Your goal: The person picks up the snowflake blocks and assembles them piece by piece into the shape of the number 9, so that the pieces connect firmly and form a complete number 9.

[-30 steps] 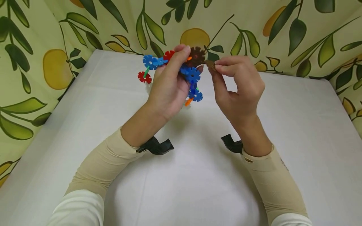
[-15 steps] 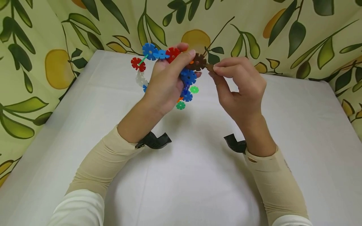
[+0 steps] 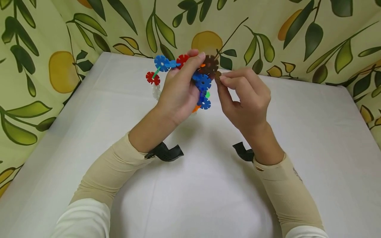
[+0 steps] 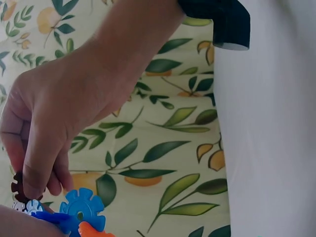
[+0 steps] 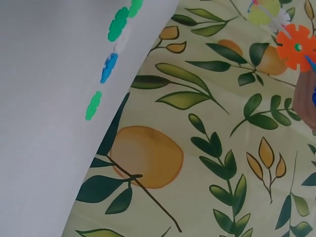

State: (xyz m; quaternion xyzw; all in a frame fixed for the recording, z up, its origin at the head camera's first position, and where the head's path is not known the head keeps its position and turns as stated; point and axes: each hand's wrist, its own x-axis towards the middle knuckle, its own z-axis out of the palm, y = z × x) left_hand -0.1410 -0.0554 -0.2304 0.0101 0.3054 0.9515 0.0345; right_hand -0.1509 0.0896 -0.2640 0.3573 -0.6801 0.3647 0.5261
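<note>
My left hand (image 3: 178, 92) grips a linked build of snowflake discs above the table. Among its parts are a blue disc (image 3: 161, 62), a red disc (image 3: 152, 78) and a dark brown disc (image 3: 210, 64). Between thumb and fingertips, my right hand (image 3: 245, 96) pinches a lighter brown disc (image 3: 218, 75) at the dark brown disc's lower right edge. Whether the two slot together cannot be told. In the left wrist view, the right hand (image 4: 54, 108) is above a blue disc (image 4: 83, 210). An orange disc (image 5: 296, 47) shows in the right wrist view.
A white cloth covers the table (image 3: 202, 185). Behind it hangs a leaf-patterned curtain (image 3: 184, 26). The right wrist view shows a row of discs, including a green disc (image 5: 117, 23), against the white. Black brackets (image 3: 169, 153) stick out from both wrists.
The disc build swung left and turned, then came back right in my left hand. My right hand has shifted slightly left and down, still pinching the lighter brown disc.
</note>
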